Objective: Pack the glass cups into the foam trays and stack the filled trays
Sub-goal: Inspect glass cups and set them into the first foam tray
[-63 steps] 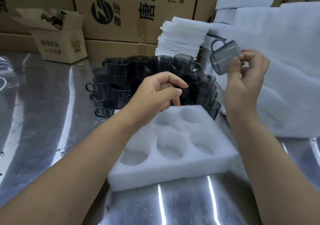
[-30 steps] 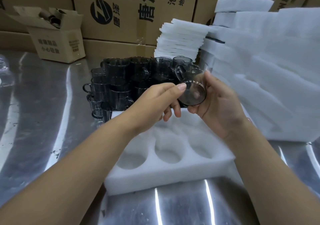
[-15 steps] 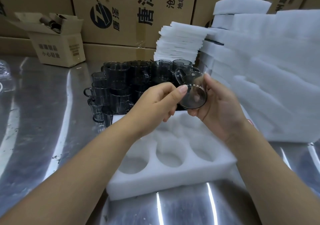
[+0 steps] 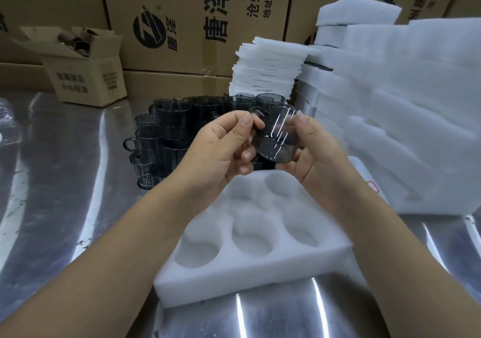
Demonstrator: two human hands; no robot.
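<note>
Cup (image 4: 276, 140) clear above tray (image 4: 234, 281) far edge

Bright light is shining from above. White streaks are glaring on the metal table (image 4: 52, 181) beside the foam tray (image 4: 234, 283). Thin lines are flashing on the glass cup (image 4: 277, 140) above the tray. The right hand (image 4: 316, 155) there is looking blurry.
</note>
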